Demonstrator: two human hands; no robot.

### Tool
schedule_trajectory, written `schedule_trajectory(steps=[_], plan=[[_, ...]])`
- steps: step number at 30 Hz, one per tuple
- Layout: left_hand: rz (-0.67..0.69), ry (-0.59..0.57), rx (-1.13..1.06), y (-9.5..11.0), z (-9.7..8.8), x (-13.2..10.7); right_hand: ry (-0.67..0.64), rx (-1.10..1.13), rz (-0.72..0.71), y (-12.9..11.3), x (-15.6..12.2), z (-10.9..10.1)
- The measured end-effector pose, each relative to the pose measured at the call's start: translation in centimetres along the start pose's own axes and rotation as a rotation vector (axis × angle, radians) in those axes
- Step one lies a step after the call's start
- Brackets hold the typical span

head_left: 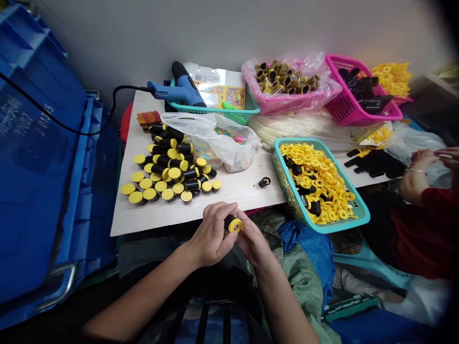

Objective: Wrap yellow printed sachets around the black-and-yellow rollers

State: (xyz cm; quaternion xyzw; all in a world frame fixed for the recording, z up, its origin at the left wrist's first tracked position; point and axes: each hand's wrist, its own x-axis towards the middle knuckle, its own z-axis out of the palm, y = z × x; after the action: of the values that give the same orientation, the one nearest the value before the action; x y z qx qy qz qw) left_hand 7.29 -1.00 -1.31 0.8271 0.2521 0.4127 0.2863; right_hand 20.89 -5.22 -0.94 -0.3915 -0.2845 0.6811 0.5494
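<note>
Over my lap, just below the table's front edge, both my hands grip one small black tube with a yellow ring cap. My left hand wraps the tube's body with curled fingers. My right hand pinches the yellow end from the right. A heap of finished black tubes with yellow caps lies on the white table to the upper left. A teal basket of yellow rings and black tubes sits to the right. One lone black tube rests on the table.
A blue crate stands at left. A blue glue gun lies on a teal tray, beside a plastic bag of coloured beads. Pink baskets hold parts at the back. Another person's hands and red sleeve work at right.
</note>
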Motion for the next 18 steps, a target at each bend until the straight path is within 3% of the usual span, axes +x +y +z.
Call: schedule_trajectory(steps=[3,9,14,18], plan=[[0.072,0.004,-0.024,0.0,0.0,0.3,-0.081,0.030,0.036,0.4,0.0,0.4],[0.108,0.078,-0.256,0.0,1.0,0.5,0.036,0.061,-0.087,0.9,0.0,1.0],[0.031,0.081,-0.514,-0.6,1.6,0.2,-0.197,0.177,0.116,0.6,-0.1,-1.2],[0.068,-0.003,-0.413,-1.0,1.0,0.2,-0.279,0.192,0.104,1.2,0.3,-2.3]])
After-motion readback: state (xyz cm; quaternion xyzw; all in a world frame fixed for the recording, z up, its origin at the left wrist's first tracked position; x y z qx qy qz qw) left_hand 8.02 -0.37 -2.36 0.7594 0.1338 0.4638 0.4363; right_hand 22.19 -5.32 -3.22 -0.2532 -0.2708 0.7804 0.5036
